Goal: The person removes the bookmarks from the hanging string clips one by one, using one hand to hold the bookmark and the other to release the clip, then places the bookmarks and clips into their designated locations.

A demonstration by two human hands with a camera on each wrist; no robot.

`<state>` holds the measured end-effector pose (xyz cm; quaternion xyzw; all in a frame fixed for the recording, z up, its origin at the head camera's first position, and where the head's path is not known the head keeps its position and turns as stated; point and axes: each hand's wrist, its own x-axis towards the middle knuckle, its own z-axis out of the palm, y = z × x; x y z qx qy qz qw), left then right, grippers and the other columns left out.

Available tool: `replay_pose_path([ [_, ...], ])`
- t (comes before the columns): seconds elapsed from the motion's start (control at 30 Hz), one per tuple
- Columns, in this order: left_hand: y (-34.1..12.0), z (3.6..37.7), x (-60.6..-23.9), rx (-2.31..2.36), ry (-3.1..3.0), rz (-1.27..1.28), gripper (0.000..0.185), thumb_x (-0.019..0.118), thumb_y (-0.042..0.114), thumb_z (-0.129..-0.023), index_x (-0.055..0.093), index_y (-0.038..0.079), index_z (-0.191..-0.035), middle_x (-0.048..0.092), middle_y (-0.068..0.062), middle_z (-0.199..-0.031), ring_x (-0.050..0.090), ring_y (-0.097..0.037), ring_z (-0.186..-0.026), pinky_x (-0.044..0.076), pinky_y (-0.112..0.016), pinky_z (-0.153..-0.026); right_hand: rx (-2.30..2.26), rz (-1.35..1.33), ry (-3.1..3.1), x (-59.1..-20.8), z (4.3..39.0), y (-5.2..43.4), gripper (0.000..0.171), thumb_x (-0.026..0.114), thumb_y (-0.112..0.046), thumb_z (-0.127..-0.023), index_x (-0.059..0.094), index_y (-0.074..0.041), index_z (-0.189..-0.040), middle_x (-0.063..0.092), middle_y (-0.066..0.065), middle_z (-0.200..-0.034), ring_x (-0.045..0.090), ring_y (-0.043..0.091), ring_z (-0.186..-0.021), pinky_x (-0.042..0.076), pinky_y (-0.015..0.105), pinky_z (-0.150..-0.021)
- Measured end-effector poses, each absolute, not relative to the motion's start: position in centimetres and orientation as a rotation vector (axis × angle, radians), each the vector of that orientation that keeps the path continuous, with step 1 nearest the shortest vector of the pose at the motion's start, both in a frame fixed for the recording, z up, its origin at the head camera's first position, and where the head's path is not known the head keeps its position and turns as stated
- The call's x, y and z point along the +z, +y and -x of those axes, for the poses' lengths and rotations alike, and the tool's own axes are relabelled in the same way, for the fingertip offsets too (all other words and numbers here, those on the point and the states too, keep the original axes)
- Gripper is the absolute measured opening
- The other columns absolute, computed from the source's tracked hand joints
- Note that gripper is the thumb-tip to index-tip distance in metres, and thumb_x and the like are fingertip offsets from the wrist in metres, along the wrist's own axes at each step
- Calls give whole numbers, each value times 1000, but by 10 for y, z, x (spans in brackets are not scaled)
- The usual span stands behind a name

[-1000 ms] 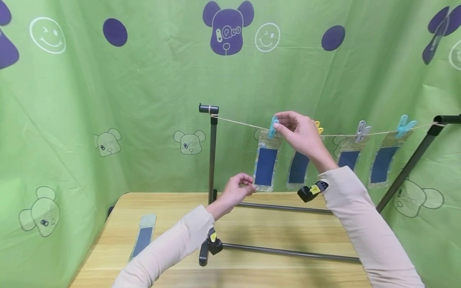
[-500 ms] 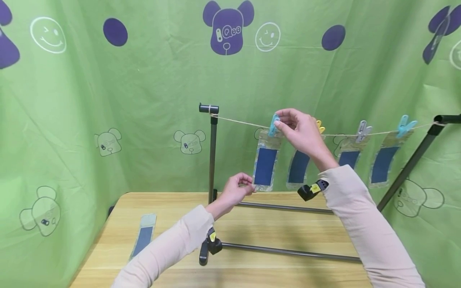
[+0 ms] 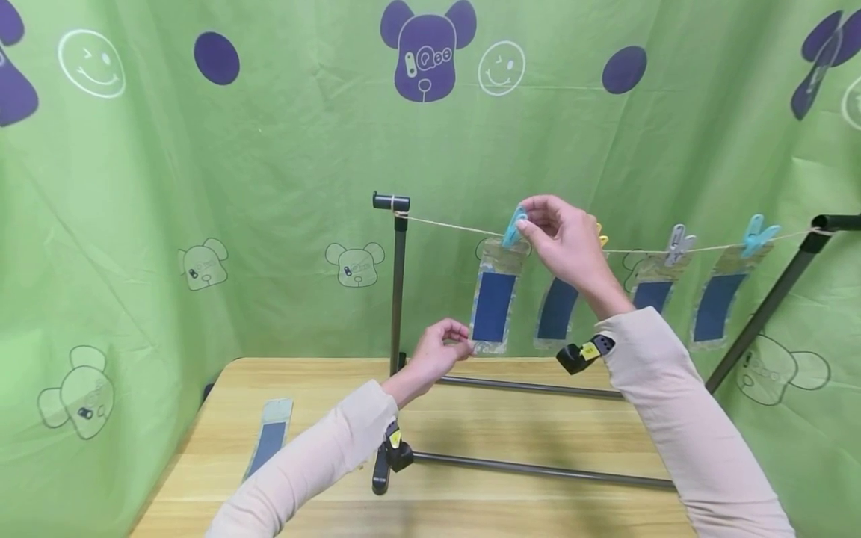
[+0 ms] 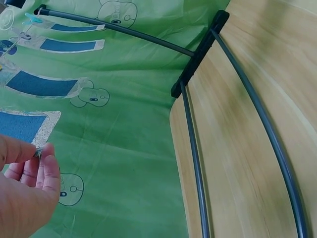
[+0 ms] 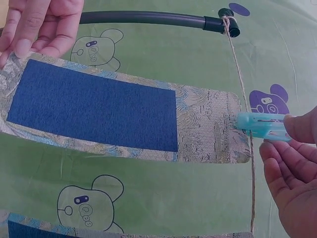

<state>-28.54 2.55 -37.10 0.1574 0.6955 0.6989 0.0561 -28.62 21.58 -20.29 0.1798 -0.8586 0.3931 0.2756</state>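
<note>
In the head view my right hand [image 3: 570, 243] pinches a light blue clothespin [image 3: 514, 230] between thumb and fingers. The clothespin's tip is at the top end of a patterned fabric strip [image 3: 494, 308] with a dark blue panel, right at the string [image 3: 451, 225]. In the right wrist view the clothespin [image 5: 262, 126] overlaps the string and the strip's edge. Thumb and fingers of my left hand [image 3: 436, 354] pinch the strip's lower left corner; the left wrist view shows this hand [image 4: 29, 183] at the strip's edge.
To the right, similar strips hang from yellow, grey [image 3: 678, 245] and light blue [image 3: 760, 236] clothespins. Another strip [image 3: 270, 439] lies on the wooden table [image 3: 323, 418], partly behind my left sleeve. A black stand [image 3: 397, 299] holds the string; its bars run across the table.
My right hand and the clothespin have risen slightly and shifted a little to the right. The strip and my left hand have moved up slightly too.
</note>
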Motion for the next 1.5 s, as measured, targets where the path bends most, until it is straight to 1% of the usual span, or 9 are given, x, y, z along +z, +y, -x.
replay_pose_path([
  [0.23,22,287,-370,2111,2125,-475,18,64,-7,-86,59,-5,-103,60,-9,-92,65,-34,-90,57,-28,-78,1044,-476,-2279,-202,285,215,24,62,-13,-95,62,-1,-116,67,14,-103,62,18,-89,53,21,-82],
  [0.4,20,287,-369,2114,2120,-471,19,63,-7,-86,59,-6,-104,59,-8,-91,66,-26,-83,57,-28,-79,1050,-481,-2252,-202,286,215,23,63,-10,-95,61,0,-116,67,13,-103,62,17,-91,53,25,-88],
  [0.5,20,287,-368,2115,2121,-474,18,63,-7,-86,59,-4,-103,59,-8,-92,65,-19,-79,57,-28,-79,1039,-479,-2231,-201,286,214,23,63,-9,-94,61,0,-115,67,12,-102,61,17,-91,52,25,-90],
  [0.63,19,287,-368,2119,2121,-477,17,64,-7,-86,59,-3,-101,59,-8,-92,64,-16,-77,57,-28,-78,1028,-469,-2210,-200,284,213,23,64,-9,-94,62,0,-114,67,12,-102,61,16,-92,52,25,-90],
  [0.77,18,287,-368,2123,2112,-474,16,63,-7,-86,59,-3,-101,59,-8,-92,65,-20,-79,57,-28,-79,1036,-469,-2197,-200,283,213,23,65,-9,-93,62,1,-114,66,13,-102,61,16,-91,52,25,-90],
  [0.97,16,286,-370,2114,2130,-472,16,63,-8,-86,59,-3,-100,60,-9,-91,65,-36,-90,57,-27,-79,1045,-468,-2187,-203,282,214,24,65,-9,-93,61,1,-115,66,12,-102,60,14,-91,52,24,-89],
  [1.2,13,286,-373,2098,2152,-477,16,64,-7,-86,60,-3,-100,60,-8,-91,66,-28,-84,57,-27,-78,1054,-471,-2181,-204,281,213,24,66,-8,-92,61,1,-115,66,11,-101,60,14,-91,52,24,-89],
  [1.4,10,285,-372,2102,2133,-483,16,64,-7,-86,59,-4,-101,60,-10,-92,65,-37,-93,57,-28,-81,1062,-462,-2181,-205,278,212,26,67,-10,-92,62,0,-116,66,12,-102,60,12,-90,52,22,-88],
  [1.5,8,283,-373,2097,2134,-491,16,63,-7,-86,59,-4,-102,60,-10,-93,65,-37,-93,57,-28,-81,1069,-462,-2176,-206,277,212,27,67,-11,-92,63,0,-116,67,12,-102,61,11,-90,52,22,-89],
])
